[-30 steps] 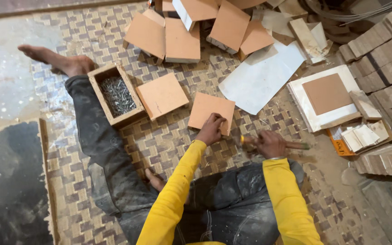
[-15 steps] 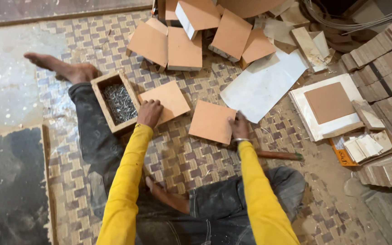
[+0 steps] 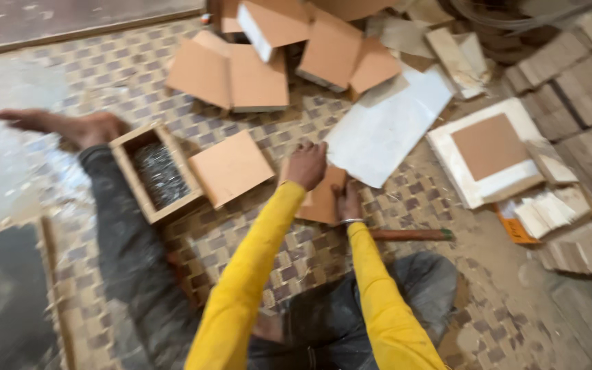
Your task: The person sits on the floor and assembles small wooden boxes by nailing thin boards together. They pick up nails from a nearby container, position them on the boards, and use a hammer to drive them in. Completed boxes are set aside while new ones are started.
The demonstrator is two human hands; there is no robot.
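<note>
Left hand (image 3: 307, 164): pressing flat on the board (image 3: 320, 199).
Right hand (image 3: 348, 202): gripping its near edge.
Board: probably light, stiff; best held by its edges.

A square board (image 3: 320, 199) is pinned to the mat (image 3: 241, 233) under both hands, left hand (image 3: 307, 165) above right hand (image 3: 348, 202). To its left another board (image 3: 231, 168) is laid, beside the nail box (image 3: 153, 173); a hammer handle (image 3: 409, 234) is seen just right.
</note>
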